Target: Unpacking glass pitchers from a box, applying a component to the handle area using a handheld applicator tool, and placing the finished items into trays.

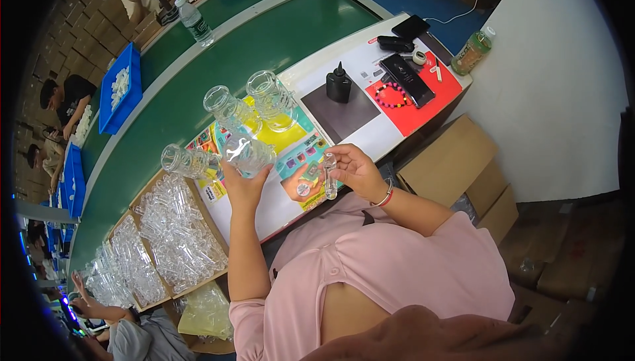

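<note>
a clear glass vessel [248, 154], colourless and see-through, with a broad, rounded body and a small stub at its right side, is gripped in the left hand [245, 190] above the table; which end faces up is hard to tell. a slim clear tube [331, 181], much narrower than the vessel, is pinched near its top between thumb and fingers of the right hand [356, 168], its lower end pointing toward the person's body, well apart from the vessel.
</note>
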### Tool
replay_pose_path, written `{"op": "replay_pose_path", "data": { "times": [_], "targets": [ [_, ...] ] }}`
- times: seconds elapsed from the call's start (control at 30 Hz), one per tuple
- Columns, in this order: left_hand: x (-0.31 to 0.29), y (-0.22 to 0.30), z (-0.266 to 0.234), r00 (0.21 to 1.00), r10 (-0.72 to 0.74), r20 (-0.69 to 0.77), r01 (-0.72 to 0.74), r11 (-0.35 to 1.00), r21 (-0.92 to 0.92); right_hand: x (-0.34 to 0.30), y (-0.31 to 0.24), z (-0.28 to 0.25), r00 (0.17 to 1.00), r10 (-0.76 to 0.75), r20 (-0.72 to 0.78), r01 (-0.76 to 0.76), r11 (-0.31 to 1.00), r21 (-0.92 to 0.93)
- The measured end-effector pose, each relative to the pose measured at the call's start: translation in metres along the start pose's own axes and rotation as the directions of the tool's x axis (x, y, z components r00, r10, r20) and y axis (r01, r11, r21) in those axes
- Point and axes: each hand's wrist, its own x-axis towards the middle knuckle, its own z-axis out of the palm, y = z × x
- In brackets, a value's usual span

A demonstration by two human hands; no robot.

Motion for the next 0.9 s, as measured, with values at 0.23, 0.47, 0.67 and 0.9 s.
{"op": "replay_pose_path", "data": {
  "times": [0.23, 0.47, 0.67, 0.9],
  "targets": [
    [-0.009, -0.003, -0.016, 0.998, 0.055, 0.041, -0.059, 0.994, 0.089, 0.0, -0.001, 0.01, 0.999, -0.044, -0.018, 0.043, 0.998, -0.047],
    [-0.056, 0.068, -0.044, 0.99, -0.138, -0.002, 0.082, 0.599, -0.796, 0.007, -0.026, 0.026, 0.994, -0.093, 0.062, 0.092, 0.995, 0.023],
    [-0.075, 0.092, -0.043, 0.978, -0.18, 0.1, 0.189, 0.592, -0.784, 0.011, -0.036, 0.052, 0.988, -0.08, 0.133, 0.071, 0.994, 0.078],
    [-0.076, 0.093, -0.046, 0.982, -0.142, 0.124, 0.184, 0.583, -0.792, 0.009, -0.035, 0.061, 0.979, -0.086, 0.186, 0.082, 0.996, 0.029]
  ]
}}
